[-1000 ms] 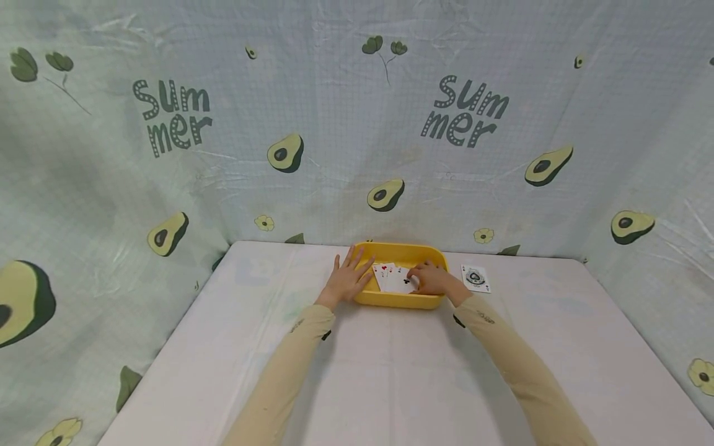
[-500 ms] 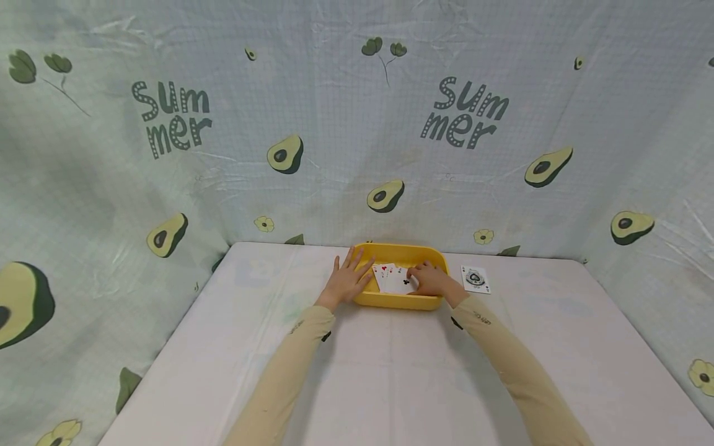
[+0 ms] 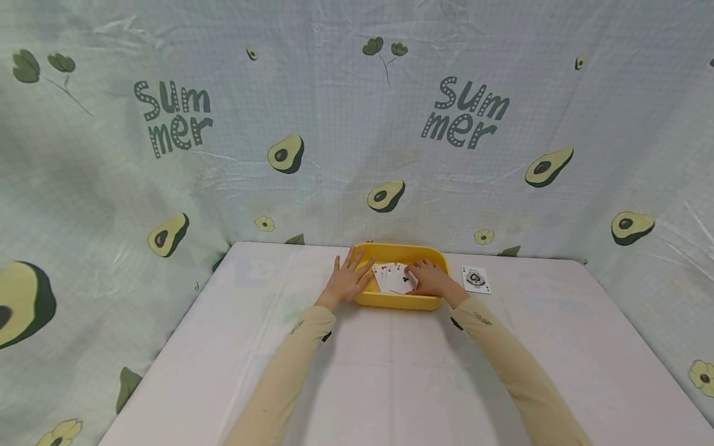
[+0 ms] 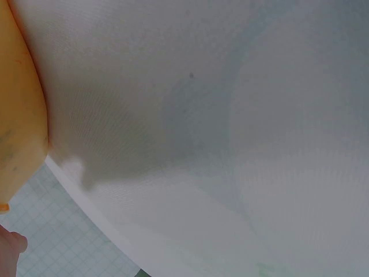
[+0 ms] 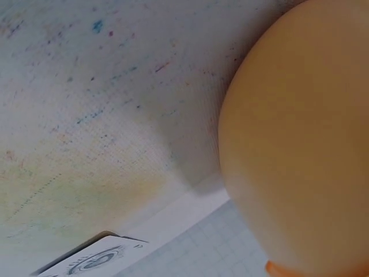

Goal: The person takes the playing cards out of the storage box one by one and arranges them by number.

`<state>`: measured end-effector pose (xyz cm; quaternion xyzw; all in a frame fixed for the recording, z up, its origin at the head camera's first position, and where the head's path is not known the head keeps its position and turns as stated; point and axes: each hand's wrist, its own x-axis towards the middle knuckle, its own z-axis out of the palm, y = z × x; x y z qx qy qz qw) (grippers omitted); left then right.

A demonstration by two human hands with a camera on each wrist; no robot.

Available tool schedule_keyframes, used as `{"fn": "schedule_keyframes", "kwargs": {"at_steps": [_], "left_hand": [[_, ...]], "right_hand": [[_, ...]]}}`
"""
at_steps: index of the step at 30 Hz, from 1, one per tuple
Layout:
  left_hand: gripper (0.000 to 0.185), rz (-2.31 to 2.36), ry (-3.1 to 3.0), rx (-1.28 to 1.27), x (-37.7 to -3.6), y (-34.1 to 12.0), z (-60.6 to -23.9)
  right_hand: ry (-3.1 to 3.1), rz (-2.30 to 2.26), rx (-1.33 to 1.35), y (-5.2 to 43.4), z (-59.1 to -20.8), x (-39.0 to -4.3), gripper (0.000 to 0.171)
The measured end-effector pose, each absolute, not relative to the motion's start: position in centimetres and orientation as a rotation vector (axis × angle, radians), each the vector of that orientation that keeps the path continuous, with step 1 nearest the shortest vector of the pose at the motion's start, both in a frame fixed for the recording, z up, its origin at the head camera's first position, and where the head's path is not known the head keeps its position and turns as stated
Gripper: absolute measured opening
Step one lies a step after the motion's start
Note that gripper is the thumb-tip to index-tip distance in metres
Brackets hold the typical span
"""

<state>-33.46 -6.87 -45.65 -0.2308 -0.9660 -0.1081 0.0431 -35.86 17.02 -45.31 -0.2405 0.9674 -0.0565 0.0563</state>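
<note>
Yellow tray [image 3: 398, 301]: stands on the pale surface [image 3: 390, 371], near its far edge; its rounded wall shows at close range in both wrist views
Left hand [image 3: 344, 282]: at the left end of the yellow tray, fingers straight and spread across the rim, gripping nothing that shows
Right hand [image 3: 431, 280]: inside the right end of the yellow tray, fingers bent over the club card; whether it actually grips the card cannot be told
Club card [image 3: 403, 284]: lies face up in the yellow tray, its right part covered by the right hand
Other cards [image 3: 380, 280]: fanned face up, overlapping, left of the club card within the yellow tray, red pips among them
Spade card [image 3: 476, 279]: face up on the surface to the right of the yellow tray, apart from it, with a big ornate spade
Sleeves [image 3: 281, 378]: beige, reaching in from in front of the yellow tray
Printed cloth [image 3: 340, 93]: behind the yellow tray, with avocados, flowers and the word "summer"
</note>
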Motion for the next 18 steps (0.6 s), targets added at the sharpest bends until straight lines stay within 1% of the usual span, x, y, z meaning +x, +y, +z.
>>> {"fn": "schedule_keyframes", "kwargs": {"at_steps": [13,18], "left_hand": [[0.048,-0.345,-2.98,-0.674,-33.7,-6.7,-46.1],[0.047,-0.356,-2.964,-0.676,-33.6,-6.7,-46.1]], "right_hand": [[2.956,-0.329,-0.784,18.0,-45.2,-35.7,0.071],[2.958,-0.368,-0.796,18.2,-44.8,-35.7,0.073]]}}
